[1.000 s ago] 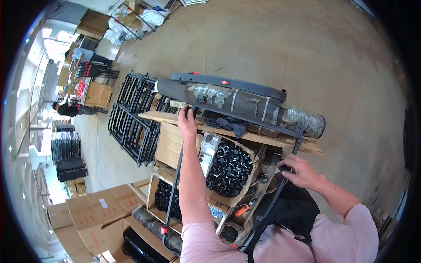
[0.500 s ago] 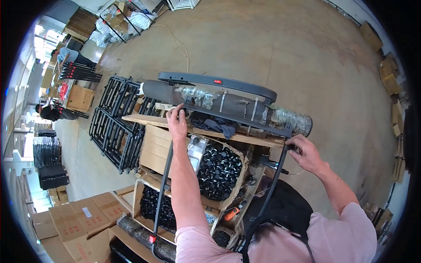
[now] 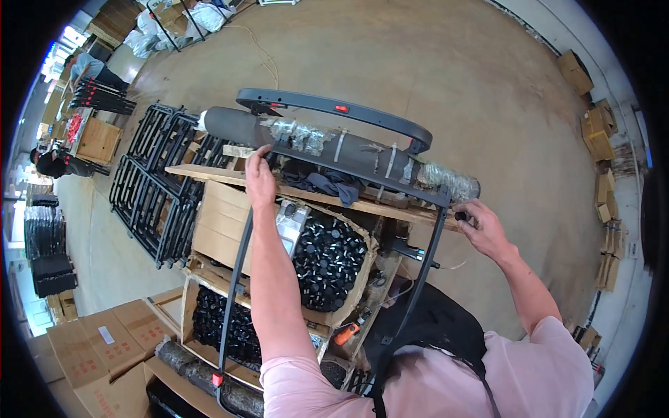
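Observation:
A black metal frame [image 3: 362, 172] with long side tubes lies before me, its crossbar resting along a thick padded roll. A curved dark bar [image 3: 313, 103] with a red insert stands at its far side. My left hand [image 3: 260, 182] is closed around the frame's left corner, where the crossbar meets the side tube. Just right of the opposite corner, my right hand [image 3: 486, 230] pinches a small black knob [image 3: 461, 217] between thumb and fingers; its far end is hidden by the fingers.
Below the frame, a carton [image 3: 371, 261] holds many black knobs, beside a second box of black parts [image 3: 226, 324]. An orange-handled tool [image 3: 345, 334] lies near them. Stacked black frames [image 3: 157, 184] stand left, cartons [image 3: 104, 352] lower left. Two people work at the far left.
My right hand has drawn slightly away from the frame's right corner, and the black knob shows more plainly in its fingers. My left hand keeps its hold. The whole view has shifted a little.

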### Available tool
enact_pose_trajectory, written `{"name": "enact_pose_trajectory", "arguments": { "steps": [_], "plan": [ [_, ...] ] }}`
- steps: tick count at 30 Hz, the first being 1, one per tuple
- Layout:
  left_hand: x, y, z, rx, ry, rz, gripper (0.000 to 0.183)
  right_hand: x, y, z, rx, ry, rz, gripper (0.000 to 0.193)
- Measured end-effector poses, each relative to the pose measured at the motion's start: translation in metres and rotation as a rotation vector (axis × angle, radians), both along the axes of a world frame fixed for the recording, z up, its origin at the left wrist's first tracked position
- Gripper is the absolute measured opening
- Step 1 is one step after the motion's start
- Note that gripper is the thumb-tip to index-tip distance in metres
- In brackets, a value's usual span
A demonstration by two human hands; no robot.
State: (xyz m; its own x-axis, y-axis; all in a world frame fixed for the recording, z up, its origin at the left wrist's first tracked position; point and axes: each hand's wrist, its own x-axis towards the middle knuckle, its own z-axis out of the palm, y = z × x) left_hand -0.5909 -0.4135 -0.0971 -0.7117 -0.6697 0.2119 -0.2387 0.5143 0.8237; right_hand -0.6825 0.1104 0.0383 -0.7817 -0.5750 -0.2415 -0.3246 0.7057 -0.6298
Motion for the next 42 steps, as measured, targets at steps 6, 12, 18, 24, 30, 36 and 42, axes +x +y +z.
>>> {"name": "enact_pose_trajectory", "arguments": {
  "steps": [6, 12, 18, 24, 30, 36, 42],
  "plan": [
    [-0.001, -0.003, 0.003, -0.066, 0.048, -0.001, 0.028, 0.0, 0.003, -0.01, 0.003, 0.065, 0.009, 0.03],
    [0.0, 0.003, -0.007, 0.369, 0.273, -0.013, 0.032, 0.001, 0.001, -0.023, -0.011, 0.083, 0.052, 0.031],
    [0.005, -0.003, -0.007, -0.042, 0.078, -0.004, 0.033, 0.001, -0.009, -0.023, -0.04, 0.125, 0.194, 0.033],
    [-0.01, 0.019, 0.014, 0.09, -0.071, 0.137, 0.027, -0.003, -0.008, -0.021, 0.006, 0.197, 0.253, 0.03],
    [-0.003, 0.007, 0.001, 0.103, 0.132, 0.009, 0.03, -0.001, -0.021, -0.011, 0.247, 0.188, 0.214, 0.031],
    [0.003, 0.0, -0.002, 0.213, 0.075, 0.059, 0.033, -0.006, -0.028, -0.025, 0.267, 0.295, 0.242, 0.032],
    [-0.003, 0.013, 0.01, 0.043, -0.031, 0.097, 0.033, -0.011, -0.035, -0.029, 0.344, 0.326, 0.199, 0.03]
  ]
}}
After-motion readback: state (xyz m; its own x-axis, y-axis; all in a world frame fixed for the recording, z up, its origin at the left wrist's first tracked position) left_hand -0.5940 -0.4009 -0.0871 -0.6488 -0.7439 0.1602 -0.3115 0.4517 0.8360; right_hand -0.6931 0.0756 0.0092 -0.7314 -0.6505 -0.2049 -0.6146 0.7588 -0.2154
